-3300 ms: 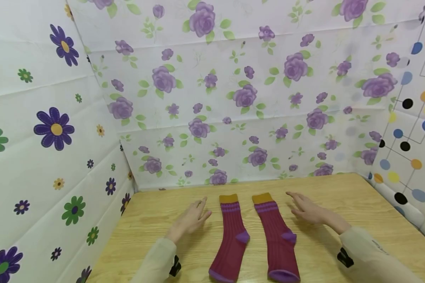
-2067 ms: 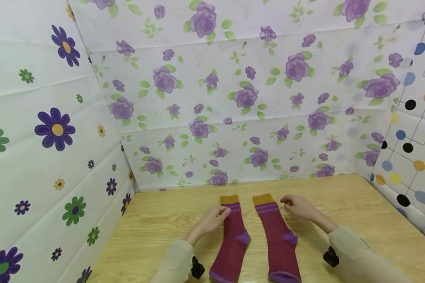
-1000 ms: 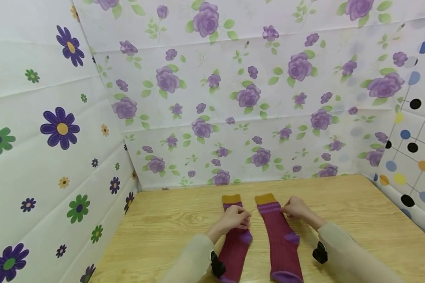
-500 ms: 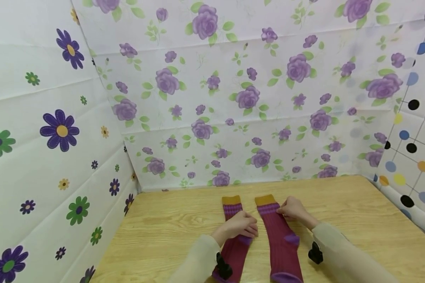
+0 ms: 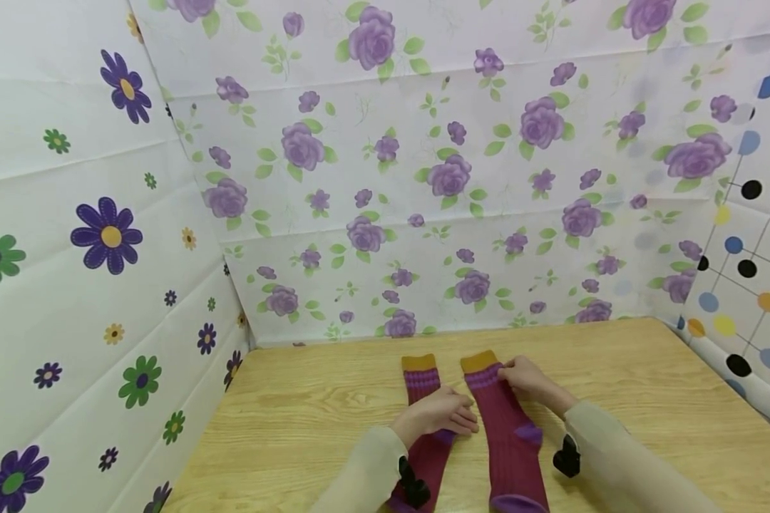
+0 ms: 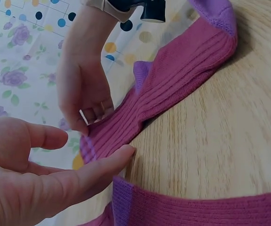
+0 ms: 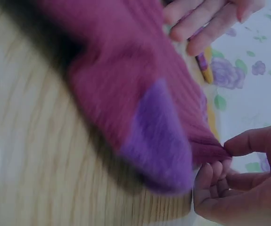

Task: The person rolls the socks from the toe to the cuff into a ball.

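Note:
Two maroon ribbed socks with purple heels and toes and mustard cuffs lie side by side in the head view. My right hand (image 5: 531, 379) pinches the outer edge of the right sock (image 5: 510, 445) just below its striped cuff. That pinch between thumb and fingers also shows in the right wrist view, beyond the purple heel (image 7: 159, 141). Across the left sock (image 5: 431, 459) reaches my left hand (image 5: 439, 413), covering its middle, with fingertips close to the right sock's inner edge. In the left wrist view its fingers (image 6: 102, 176) are extended, thumb apart, holding nothing.
The socks lie on a light wood-grain table (image 5: 295, 427). Behind it hangs a white sheet with purple roses (image 5: 449, 174). A daisy-print sheet (image 5: 109, 235) stands at the left, a dotted one (image 5: 744, 299) at the right.
Both hands have come inward from beside the socks. The left hand has crossed over the left sock toward the right one; the right hand has taken hold of the right sock's edge.

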The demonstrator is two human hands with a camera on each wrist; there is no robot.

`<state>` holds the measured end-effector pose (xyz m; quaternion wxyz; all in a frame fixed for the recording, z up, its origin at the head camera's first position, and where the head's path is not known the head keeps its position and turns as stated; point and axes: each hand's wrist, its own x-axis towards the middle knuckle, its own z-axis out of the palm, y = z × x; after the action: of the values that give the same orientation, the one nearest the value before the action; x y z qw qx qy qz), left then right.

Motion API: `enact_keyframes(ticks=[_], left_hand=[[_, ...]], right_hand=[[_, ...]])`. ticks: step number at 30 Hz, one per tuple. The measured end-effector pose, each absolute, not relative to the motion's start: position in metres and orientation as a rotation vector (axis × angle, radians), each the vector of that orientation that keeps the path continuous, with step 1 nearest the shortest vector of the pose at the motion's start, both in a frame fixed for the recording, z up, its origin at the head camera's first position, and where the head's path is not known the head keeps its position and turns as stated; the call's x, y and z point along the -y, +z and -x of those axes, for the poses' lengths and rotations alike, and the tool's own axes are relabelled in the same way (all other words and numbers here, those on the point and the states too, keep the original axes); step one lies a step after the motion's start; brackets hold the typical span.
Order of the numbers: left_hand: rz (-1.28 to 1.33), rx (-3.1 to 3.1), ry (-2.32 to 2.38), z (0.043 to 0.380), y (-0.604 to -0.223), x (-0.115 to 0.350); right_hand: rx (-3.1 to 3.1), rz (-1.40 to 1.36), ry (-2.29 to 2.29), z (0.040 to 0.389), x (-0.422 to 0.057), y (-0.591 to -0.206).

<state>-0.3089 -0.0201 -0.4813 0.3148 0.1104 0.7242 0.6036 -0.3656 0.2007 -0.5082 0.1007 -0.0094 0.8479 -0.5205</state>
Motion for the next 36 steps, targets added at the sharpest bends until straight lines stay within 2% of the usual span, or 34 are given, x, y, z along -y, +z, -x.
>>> enact_keyframes(ticks=[12,27,36], left_hand=[[-0.263,-1.864,1.576,0.307,-0.483,0.013],[-0.216,-1.876,1.564,0.304,-0.483,0.010],[-0.212,-1.844,1.588,0.302,-0.486,0.007]], right_hand=[[-2.309,0.136,-1.724,0.374,-0.196,-0.513],[-2.105,0.312,-1.909,0.374,-0.193,-0.499],[-1.916,0.277,-2.053,0.377,-0.195,-0.485]])
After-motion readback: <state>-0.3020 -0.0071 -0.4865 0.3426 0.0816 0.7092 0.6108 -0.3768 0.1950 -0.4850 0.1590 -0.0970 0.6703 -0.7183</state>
